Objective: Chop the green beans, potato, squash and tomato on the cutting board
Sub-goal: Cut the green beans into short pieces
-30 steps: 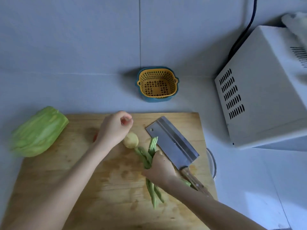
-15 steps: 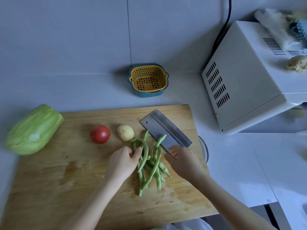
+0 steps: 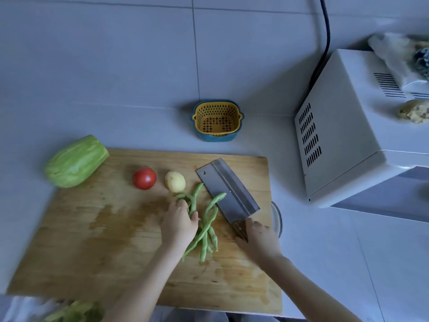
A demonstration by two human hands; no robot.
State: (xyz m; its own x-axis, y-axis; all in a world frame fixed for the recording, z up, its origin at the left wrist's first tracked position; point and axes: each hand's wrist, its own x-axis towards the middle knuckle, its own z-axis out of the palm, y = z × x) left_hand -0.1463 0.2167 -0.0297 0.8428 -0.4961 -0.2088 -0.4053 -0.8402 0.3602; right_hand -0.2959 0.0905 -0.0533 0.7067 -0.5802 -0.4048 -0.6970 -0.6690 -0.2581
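A wooden cutting board [image 3: 97, 240] carries a red tomato [image 3: 144, 178], a small yellow potato [image 3: 175, 181] and a loose bunch of green beans [image 3: 205, 225]. My left hand [image 3: 178, 223] rests on the left side of the beans, fingers laid over them. A steel cleaver [image 3: 228, 189] lies flat on the board's right part, one bean tip over its blade. My right hand [image 3: 257, 238] covers the cleaver's wooden handle, fingers curling round it. A pale green squash [image 3: 75, 161] lies at the board's far left corner, half on the counter.
A yellow strainer basket in a blue bowl [image 3: 217, 120] stands behind the board. A white microwave [image 3: 348, 135] with a black cable fills the right side. A glass rim [image 3: 277, 218] peeks out at the board's right edge. Green scraps [image 3: 76, 312] lie near the front edge.
My left hand came off the tomato and potato and moved down onto the beans. My right hand let go of the beans and shifted right onto the cleaver's handle.
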